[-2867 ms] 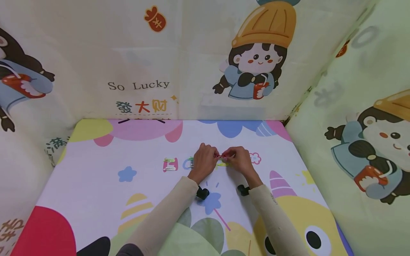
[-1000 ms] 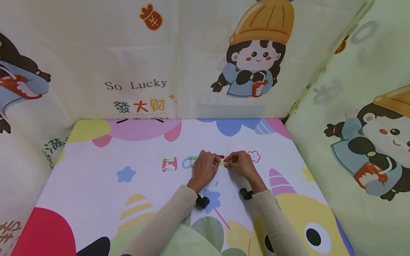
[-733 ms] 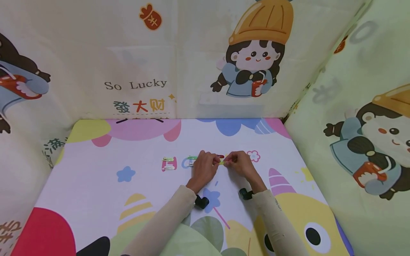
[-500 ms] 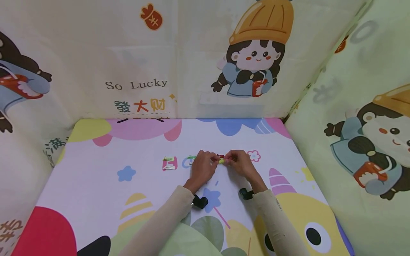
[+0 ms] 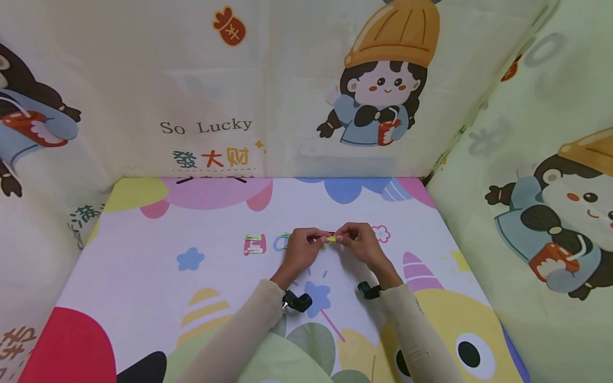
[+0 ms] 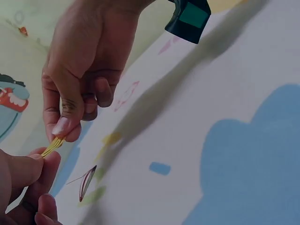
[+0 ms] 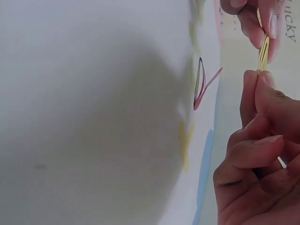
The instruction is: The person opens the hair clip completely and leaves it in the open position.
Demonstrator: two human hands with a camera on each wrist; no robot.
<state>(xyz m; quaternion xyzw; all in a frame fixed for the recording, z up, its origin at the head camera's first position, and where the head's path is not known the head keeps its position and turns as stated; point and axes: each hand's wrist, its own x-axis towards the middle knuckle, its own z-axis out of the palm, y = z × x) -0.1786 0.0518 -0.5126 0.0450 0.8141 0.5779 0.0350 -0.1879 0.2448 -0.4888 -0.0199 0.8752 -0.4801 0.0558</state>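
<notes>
Both my hands hold a yellow snap hair clip (image 5: pixel 331 239) between them, raised off the tabletop. My left hand (image 5: pixel 301 248) pinches one end between thumb and forefinger. My right hand (image 5: pixel 361 243) pinches the other end the same way, as the right wrist view also shows on the yellow clip (image 7: pixel 264 55). Beneath them a red snap hair clip (image 7: pixel 199 88) lies on the table with its arm sprung up; in the head view the fingers partly cover it. Beside my left hand lies a green hair clip (image 5: pixel 286 235), with a pale one under it partly hidden.
Farther left, a light green clip (image 5: pixel 252 237) and a white clip (image 5: pixel 254 251) lie on a pink printed patch. The printed tabletop (image 5: pixel 143 250) meets patterned cloth walls (image 5: pixel 287 106) at the back and sides.
Earlier my hands held the red clip; it now lies on the table. They took the yellow clip and lifted it, and my left hand has turned slightly.
</notes>
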